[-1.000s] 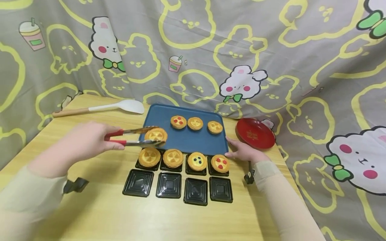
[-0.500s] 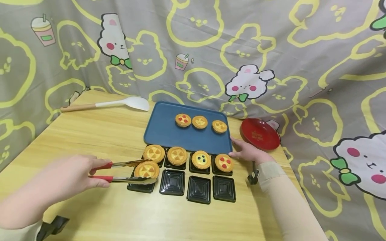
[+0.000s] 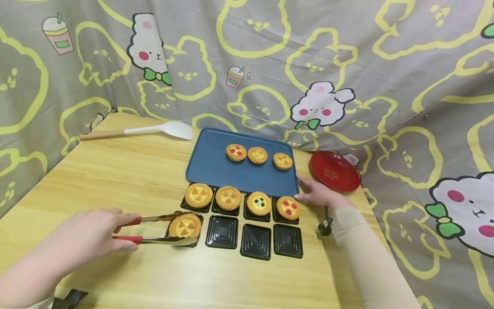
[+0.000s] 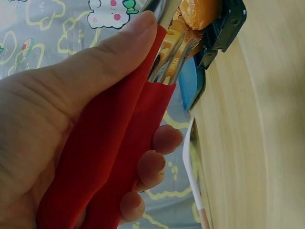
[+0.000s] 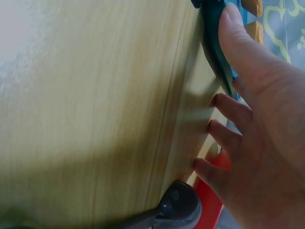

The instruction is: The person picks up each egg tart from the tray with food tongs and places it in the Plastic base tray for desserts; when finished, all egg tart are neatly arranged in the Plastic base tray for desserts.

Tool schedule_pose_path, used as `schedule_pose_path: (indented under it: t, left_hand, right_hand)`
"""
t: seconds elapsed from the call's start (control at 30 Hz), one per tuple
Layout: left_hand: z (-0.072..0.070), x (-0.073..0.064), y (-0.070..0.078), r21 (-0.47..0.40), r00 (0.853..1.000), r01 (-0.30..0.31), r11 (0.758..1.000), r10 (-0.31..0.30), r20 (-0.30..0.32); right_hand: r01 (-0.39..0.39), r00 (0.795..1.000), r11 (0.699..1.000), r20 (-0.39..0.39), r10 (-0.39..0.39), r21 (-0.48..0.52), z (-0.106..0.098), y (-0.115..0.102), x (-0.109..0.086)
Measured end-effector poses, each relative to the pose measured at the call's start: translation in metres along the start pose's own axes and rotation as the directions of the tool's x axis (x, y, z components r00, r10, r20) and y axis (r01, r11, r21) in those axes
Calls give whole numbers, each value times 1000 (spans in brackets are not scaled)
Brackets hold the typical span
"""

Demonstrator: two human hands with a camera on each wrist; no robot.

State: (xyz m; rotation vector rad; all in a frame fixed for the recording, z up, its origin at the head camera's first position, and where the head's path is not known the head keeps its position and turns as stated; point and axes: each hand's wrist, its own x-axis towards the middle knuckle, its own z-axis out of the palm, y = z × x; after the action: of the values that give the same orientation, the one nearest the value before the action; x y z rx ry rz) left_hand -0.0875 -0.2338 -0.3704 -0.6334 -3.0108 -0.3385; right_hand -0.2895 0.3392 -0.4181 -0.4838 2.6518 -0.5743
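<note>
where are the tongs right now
In the head view, the tongs are at lower left in the left hand, their tips on either side of the only front-row tart.

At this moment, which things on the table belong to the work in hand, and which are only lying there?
In the work:
red-handled tongs, held by the left hand
eight tarts
eight black holders, three without a tart
blue tray, touched by the right hand

Seemingly only lying there:
white spatula with wooden handle
red plate
</note>
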Motion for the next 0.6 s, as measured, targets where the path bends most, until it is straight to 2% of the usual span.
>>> schedule_pose_path:
  t: [0.37,0.53,0.6]
  left_hand:
    - [-5,-3,2,22,1000,-5,1000,5,-12]
    - [-11,-2,0,-17,1000,24,1000,-23,20]
    - [-18,1,-2,-57,1000,18,998,-18,9]
  right_hand:
    - [-14,1000,1000,4,14,6,0,1,0]
    - [-1,1000,1000,2,1,10,0,2,1]
    - [14,1000,1000,2,-14,9,0,2,1]
